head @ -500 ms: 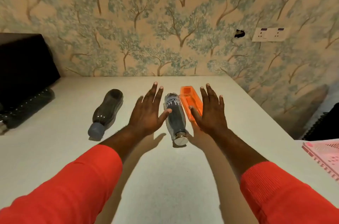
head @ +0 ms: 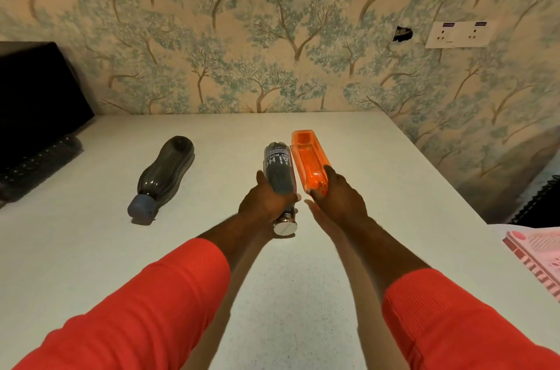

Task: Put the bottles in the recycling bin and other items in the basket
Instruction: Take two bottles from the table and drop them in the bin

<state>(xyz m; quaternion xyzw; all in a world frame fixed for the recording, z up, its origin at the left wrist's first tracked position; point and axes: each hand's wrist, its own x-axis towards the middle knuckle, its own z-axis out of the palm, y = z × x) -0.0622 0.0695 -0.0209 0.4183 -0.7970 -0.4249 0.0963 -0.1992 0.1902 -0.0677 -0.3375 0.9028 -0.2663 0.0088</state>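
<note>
Three bottles lie on the white table (head: 230, 272). My left hand (head: 263, 201) is wrapped around the lower part of a dark bottle with white lettering (head: 277, 166), whose silver cap (head: 285, 227) points toward me. Beside it, my right hand (head: 339, 198) grips the near end of an orange square bottle (head: 307, 157). A smoky grey bottle with a blue-grey cap (head: 165, 175) lies alone to the left, untouched. Both bottles in my hands still look to be resting on the table.
A black bin-like box (head: 36, 96) stands at the far left with a dark ribbed object (head: 36, 166) lying in front of it. A pink basket's corner (head: 536, 254) shows at the right edge. The wallpapered wall runs behind the table; the table's right edge drops off.
Both hands were flat and spread above the two bottles; they have since dropped and closed, the left around the dark bottle, the right around the orange one.
</note>
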